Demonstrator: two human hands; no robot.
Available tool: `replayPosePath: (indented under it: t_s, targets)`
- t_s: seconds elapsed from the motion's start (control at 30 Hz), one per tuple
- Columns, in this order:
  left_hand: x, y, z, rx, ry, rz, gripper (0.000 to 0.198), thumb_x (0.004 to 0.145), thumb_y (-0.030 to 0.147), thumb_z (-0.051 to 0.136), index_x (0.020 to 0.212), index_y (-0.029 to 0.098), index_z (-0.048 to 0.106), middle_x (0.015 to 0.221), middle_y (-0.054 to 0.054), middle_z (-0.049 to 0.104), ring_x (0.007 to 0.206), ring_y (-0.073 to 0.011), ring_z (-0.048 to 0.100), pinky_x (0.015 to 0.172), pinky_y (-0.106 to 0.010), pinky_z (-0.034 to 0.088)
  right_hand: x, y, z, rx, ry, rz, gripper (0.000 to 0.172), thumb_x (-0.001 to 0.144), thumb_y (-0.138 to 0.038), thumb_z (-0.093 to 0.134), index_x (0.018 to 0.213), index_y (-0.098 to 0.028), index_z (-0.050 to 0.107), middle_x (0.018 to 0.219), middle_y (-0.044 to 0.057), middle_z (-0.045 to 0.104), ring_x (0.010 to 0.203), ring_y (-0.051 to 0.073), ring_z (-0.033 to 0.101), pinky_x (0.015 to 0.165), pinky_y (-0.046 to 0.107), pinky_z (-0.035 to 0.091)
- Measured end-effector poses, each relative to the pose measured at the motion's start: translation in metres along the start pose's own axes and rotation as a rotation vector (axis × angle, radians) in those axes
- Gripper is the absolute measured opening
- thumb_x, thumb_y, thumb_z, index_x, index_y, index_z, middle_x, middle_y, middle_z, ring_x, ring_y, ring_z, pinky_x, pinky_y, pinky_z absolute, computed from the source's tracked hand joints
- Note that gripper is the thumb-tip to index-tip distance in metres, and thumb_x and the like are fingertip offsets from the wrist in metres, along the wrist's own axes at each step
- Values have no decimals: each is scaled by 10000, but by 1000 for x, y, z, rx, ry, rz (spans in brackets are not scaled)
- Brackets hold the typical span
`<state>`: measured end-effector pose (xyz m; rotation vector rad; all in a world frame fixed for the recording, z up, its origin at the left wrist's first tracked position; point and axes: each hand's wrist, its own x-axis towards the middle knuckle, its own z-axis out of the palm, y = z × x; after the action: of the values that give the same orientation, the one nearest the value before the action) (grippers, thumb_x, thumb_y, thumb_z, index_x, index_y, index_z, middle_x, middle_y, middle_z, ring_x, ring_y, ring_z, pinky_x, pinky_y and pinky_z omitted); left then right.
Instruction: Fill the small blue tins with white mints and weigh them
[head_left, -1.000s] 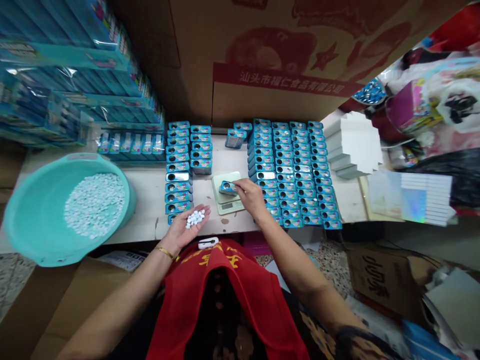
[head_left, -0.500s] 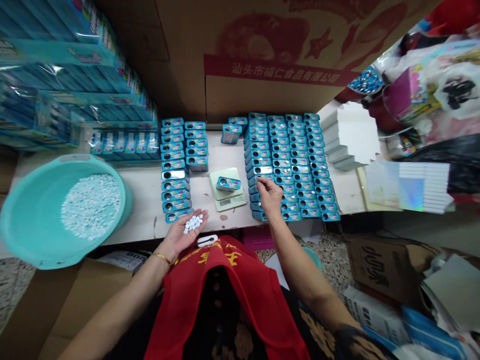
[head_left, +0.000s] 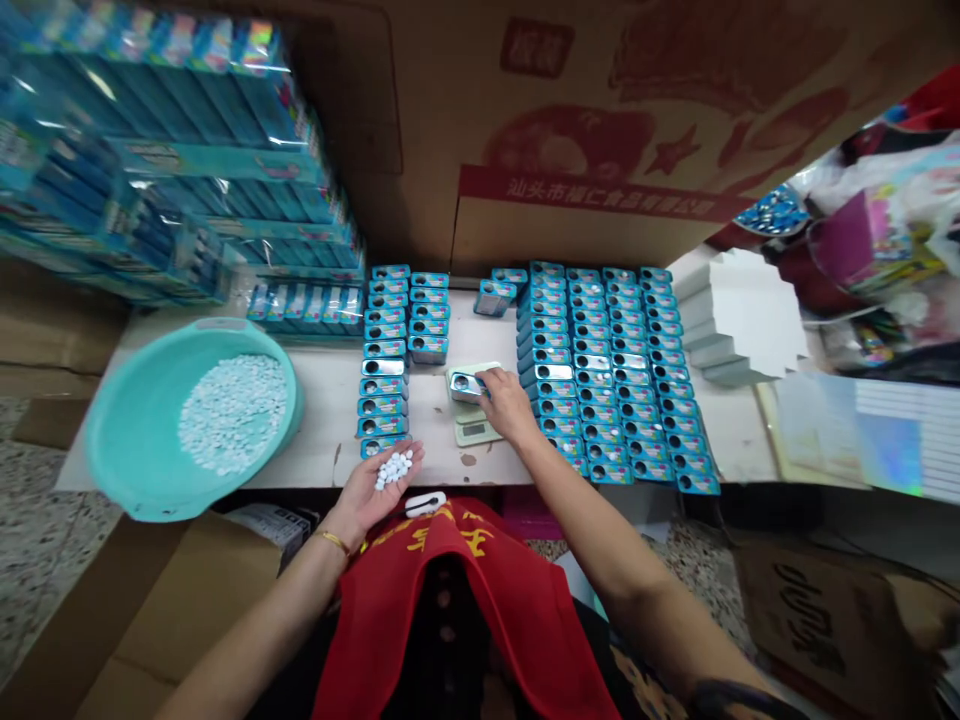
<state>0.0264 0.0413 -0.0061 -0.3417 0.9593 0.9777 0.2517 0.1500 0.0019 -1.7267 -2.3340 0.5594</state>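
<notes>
My left hand (head_left: pixel 366 497) is palm up and cupped under a small heap of white tablets (head_left: pixel 394 467), just in front of the table edge. At the scale (head_left: pixel 475 432), my right hand (head_left: pixel 508 402) has its thumb and fingers closed on the right end of a small blue tin (head_left: pixel 466 388). The tin lies over the scale's platform, its round dark hole facing up; whether it still rests there I cannot tell. Right of this hand stand several columns of matching blue tins (head_left: pixel 592 379), some with a tablet on top. Left of the scale are two shorter columns of tins (head_left: pixel 385 385).
A turquoise basin (head_left: pixel 142 400) of white tablets stands at the left. Wrapped blue packs (head_left: pixel 217 160) are stacked behind it. A large cardboard box (head_left: pixel 570 235) closes off the back. White cartons (head_left: pixel 742 320) and shiny sheets (head_left: pixel 847 430) lie to the right.
My right hand has moved left from the tin columns to the scale and taken hold of the tin there. My left hand still holds the tablets. The camera view has shifted.
</notes>
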Motion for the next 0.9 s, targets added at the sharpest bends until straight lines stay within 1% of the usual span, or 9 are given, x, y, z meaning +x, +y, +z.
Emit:
replayPosePath:
  t_s: [0.1,0.2,0.3,0.4,0.5,0.6,0.67,0.77,0.9]
  targets:
    - [-5,8,-7,-28,9,24,293,790,57,474,1070,39,557,1025,-185,643,978,-262,602,811,-342,524,27,-24,5,22,16,-79,365,814,-196,476,1179,-198,494,1117,73,523,992,224,439,871,337,395]
    - [-8,15,-14,-67,26,56,306,799,65,468,1095,41,541,1033,-194,637,995,-267,593,814,-348,523,54,-40,19,49,17,-88,387,818,-187,470,1205,-189,473,1167,74,503,1014,214,433,891,329,389]
    - [-10,19,-19,-115,50,60,347,803,56,453,1143,55,516,1045,-197,633,1011,-271,583,805,-355,527,72,-45,40,55,-16,-62,398,817,-167,472,1215,-186,469,1191,77,498,1030,205,436,897,325,389]
    - [-11,22,-21,-138,75,53,360,806,56,438,1159,57,507,1038,-199,635,1001,-271,589,787,-357,535,75,-42,56,33,-44,-75,402,831,-161,452,1231,-199,460,1228,75,484,1094,204,411,900,325,395]
    - [-11,26,-22,-116,69,62,341,799,53,448,1134,42,515,1031,-207,635,1005,-274,586,796,-357,532,64,-30,60,19,11,-111,394,840,-183,448,1233,-190,468,1273,78,456,1156,206,376,940,327,374]
    - [-11,30,-23,-88,66,63,325,794,51,461,1114,39,520,1023,-204,637,1002,-269,588,806,-355,527,49,-4,55,-14,65,-18,408,841,-224,458,1246,-167,455,1276,102,457,1161,218,391,966,363,352]
    - [-9,31,-22,-71,73,54,321,794,50,459,1109,37,519,1015,-202,640,995,-267,592,808,-355,526,42,18,51,-65,-8,54,457,836,-261,477,1281,-179,414,1313,101,430,1213,236,352,975,405,335]
    - [-6,28,-16,-41,72,22,331,792,48,458,1118,42,518,1019,-195,642,981,-263,600,806,-354,525,36,44,53,-147,-183,51,554,818,-388,511,1327,-247,347,1397,57,341,1302,282,211,1002,490,268]
    - [-2,19,-4,-1,45,-39,363,789,58,474,1150,46,508,1019,-187,646,945,-251,618,794,-339,527,18,55,64,-221,-209,58,559,845,-414,462,1355,-259,294,1409,47,325,1315,283,186,1032,502,198]
